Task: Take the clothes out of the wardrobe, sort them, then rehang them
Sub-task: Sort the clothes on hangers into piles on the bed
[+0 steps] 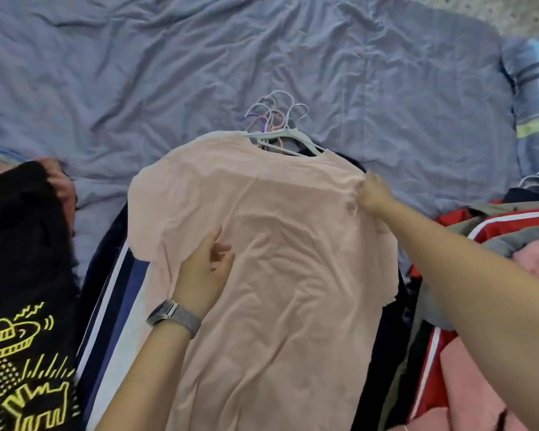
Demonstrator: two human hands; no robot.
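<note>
Nearest the camera, at about six o'clock, the peach T-shirt (280, 275) is lying face-down on top of a stack of hangered clothes on the bed, its hem running off the bottom edge. The left hand (207, 269), wearing a metal-band watch (173, 315), is resting at eight o'clock on the shirt's left side; the fingers are loosely bent and seem to be gathering a fold of the sleeve edge, though a firm hold is hard to confirm from here. Further out, at two o'clock, the right hand (372, 194) is pinching the right shoulder seam between thumb and fingers, pulling the cloth taut.

Beyond the collar, at twelve o'clock, a cluster of hangers (277, 129) is poking out with hooks overlapping. This is where trouble is waiting: lifting the shirt by the shoulder alone would likely be dragging neighbouring hooks along, tangling them or sliding the shirt off its own white hanger.

At nine o'clock a black printed shirt (22, 275) is lying separately; at three o'clock a red and pink heap (495, 244) is sitting close enough to mix piles. The blue-grey bedsheet (199, 57) is stretching beyond.
</note>
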